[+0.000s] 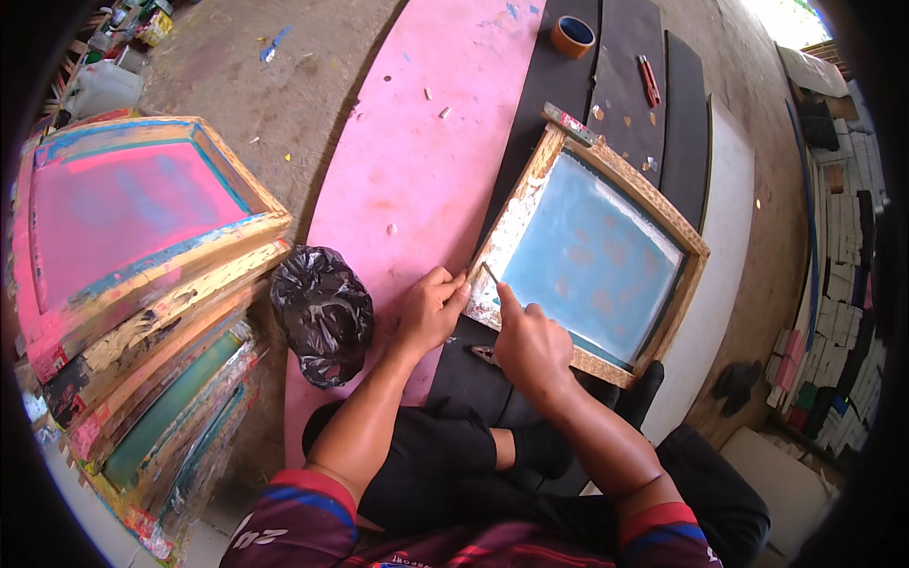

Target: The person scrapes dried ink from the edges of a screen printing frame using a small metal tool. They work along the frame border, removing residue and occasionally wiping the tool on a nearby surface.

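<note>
A wooden screen-printing frame (pixel 692 248) with blue mesh (pixel 595 248) lies tilted in front of me, its wood stained with paint. My left hand (pixel 432 310) is closed at the frame's near left edge, thumb and fingers pinching the wood. Just right of it, my right hand (pixel 532 348) is closed with the index finger stretched forward along a thin dark tool (pixel 489 272). The tool's tip meets the frame's left bar; most of it is hidden in the hand, so its kind is unclear. Pliers (pixel 485 355) lie beside the frame's lower corner.
A pink board (pixel 426 151) and black boards (pixel 620 80) lie under the work. A tape roll (pixel 572 36) and a red cutter knife (pixel 649 81) rest at the far end. Left are a black plastic bag (pixel 322 317) and stacked paint-stained screens (pixel 170 284). My legs are close below.
</note>
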`<state>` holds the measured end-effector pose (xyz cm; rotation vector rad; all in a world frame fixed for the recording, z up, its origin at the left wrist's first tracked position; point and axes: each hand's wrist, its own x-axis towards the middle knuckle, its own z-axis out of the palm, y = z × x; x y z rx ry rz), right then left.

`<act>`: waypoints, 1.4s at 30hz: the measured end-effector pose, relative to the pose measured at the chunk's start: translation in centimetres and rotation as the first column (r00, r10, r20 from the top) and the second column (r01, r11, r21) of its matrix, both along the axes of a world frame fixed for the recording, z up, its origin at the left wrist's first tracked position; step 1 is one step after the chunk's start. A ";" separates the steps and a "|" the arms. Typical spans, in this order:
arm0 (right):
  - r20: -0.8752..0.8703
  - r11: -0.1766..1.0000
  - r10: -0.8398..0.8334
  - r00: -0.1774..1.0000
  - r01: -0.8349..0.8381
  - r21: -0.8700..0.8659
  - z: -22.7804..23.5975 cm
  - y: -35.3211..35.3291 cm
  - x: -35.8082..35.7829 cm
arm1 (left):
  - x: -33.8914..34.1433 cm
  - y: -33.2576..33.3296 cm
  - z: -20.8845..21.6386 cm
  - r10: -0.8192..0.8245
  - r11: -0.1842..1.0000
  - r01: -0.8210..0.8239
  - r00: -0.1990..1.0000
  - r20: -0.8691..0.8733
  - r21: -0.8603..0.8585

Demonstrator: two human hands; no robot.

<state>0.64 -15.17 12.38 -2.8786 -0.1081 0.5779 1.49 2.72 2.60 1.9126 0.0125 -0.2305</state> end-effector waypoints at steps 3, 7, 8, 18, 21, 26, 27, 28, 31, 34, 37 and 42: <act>-0.062 0.990 -0.073 0.995 0.079 0.114 -0.1 -1.0 0.6 | 0.0 0.0 -0.2 0.004 0.999 -0.004 1.000 -0.003 -0.053; -0.098 0.893 -0.162 0.982 0.188 0.408 -1.9 -2.7 0.4 | 0.5 0.0 -0.1 -0.005 1.000 0.006 1.000 0.016 -0.026; -0.087 0.904 -0.142 0.986 0.165 0.394 -1.9 -3.2 0.4 | 0.6 -0.1 0.1 -0.011 1.000 0.011 1.000 0.015 -0.002; 0.178 0.848 -0.045 0.983 -0.057 0.528 -6.7 -5.1 -0.8 | 0.7 0.2 -0.6 -0.002 1.000 0.001 0.999 0.036 0.018; -0.019 0.760 -0.160 0.987 0.135 0.635 -7.2 -5.0 -0.9 | 0.6 0.0 -0.1 -0.017 0.998 0.014 0.999 0.044 0.054; -0.276 0.611 -0.202 0.940 0.341 0.715 -7.1 -5.8 0.1 | 0.9 0.3 -0.1 -0.022 0.998 0.023 1.000 -0.006 0.061; 0.024 0.766 -0.111 0.994 0.071 0.639 -7.3 -5.8 -0.1 | 0.9 0.4 -0.2 -0.023 0.998 0.025 1.000 -0.019 0.063; 0.302 0.866 0.035 0.953 -0.180 0.466 -7.4 -5.7 -0.1 | 1.0 0.4 -0.2 -0.031 0.998 0.031 0.999 -0.015 0.058; -0.516 0.427 -0.261 0.816 0.577 0.696 -6.7 -5.0 0.2 | 1.0 0.3 -0.3 -0.033 0.999 0.033 0.999 -0.001 0.038; -0.964 -0.069 -0.056 0.261 0.962 0.265 -3.2 -5.6 2.7 | 1.0 0.6 -0.3 -0.017 0.999 0.017 1.000 -0.003 0.034; -0.838 0.194 -0.246 0.487 0.872 0.450 -3.3 -5.1 2.3 | 1.2 0.6 -0.7 -0.026 0.999 0.027 0.999 -0.032 0.029; 0.058 0.859 -0.156 0.986 0.106 0.501 -3.9 -4.4 -0.5 | 1.1 0.2 -1.1 0.019 0.999 -0.020 1.000 -0.012 -0.027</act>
